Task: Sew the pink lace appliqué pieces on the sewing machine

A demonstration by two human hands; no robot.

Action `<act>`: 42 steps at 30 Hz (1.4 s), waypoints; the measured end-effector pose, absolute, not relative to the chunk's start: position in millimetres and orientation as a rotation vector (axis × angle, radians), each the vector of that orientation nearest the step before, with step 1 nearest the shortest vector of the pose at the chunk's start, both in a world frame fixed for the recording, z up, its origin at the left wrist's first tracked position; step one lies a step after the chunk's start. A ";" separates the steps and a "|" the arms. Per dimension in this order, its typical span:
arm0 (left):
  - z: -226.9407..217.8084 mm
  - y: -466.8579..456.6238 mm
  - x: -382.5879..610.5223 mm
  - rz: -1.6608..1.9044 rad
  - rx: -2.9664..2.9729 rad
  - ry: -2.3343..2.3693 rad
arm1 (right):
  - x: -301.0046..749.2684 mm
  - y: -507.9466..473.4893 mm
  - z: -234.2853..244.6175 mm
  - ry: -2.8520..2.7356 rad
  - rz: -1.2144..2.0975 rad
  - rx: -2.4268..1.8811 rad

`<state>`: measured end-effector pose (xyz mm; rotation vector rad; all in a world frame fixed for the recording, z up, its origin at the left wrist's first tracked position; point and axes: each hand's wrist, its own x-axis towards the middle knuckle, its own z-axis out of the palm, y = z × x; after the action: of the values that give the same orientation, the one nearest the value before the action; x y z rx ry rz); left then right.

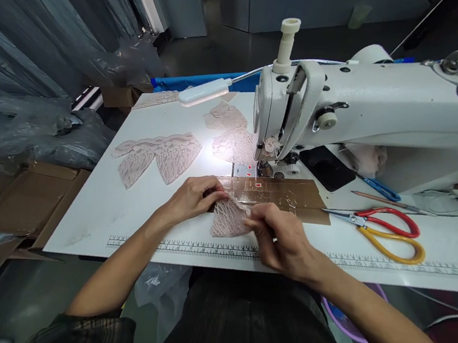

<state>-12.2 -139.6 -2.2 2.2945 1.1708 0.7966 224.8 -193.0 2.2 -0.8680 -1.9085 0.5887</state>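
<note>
A small piece of pale pink lace point(229, 220) hangs between my two hands, just in front of the sewing machine's needle area. My left hand point(196, 196) pinches its upper left edge between thumb and fingers. At the right edge of the same lace, my right hand point(282, 235) is closed on it. Under and behind the lace lies a strip of brown tape point(304, 198) on the machine bed. The white sewing machine point(357, 106) stands behind, with its presser foot point(263, 169) beyond the tape.
More lace pieces point(178, 157) lie left on the white table point(91, 204), others point(234, 145) beside the needle. Scissors with red and yellow handles point(389, 227), a black phone point(327, 168) and blue tweezers point(381, 188) lie right. A lamp point(205, 92) reaches over the table. Cardboard boxes point(25, 196) stand left.
</note>
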 end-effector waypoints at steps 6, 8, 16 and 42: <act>-4.2 -137.2 -13.0 0.764 2.338 1.042 | 242.8 -189.5 -20.0 -1.684 0.635 -1.259; -6.3 -137.7 -9.2 0.760 2.357 1.078 | 244.2 -189.7 -24.4 -1.639 0.663 -1.311; -15.7 -142.3 -0.7 0.763 2.441 1.191 | 242.2 -192.7 -28.2 -1.556 0.695 -1.399; 27.5 -150.4 29.0 0.421 2.746 0.605 | 261.8 -206.5 5.5 -1.712 0.652 -1.150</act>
<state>29.0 -150.4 27.5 2.7461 0.6047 0.4209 261.8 -206.5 5.5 -1.1501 -1.7121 0.6522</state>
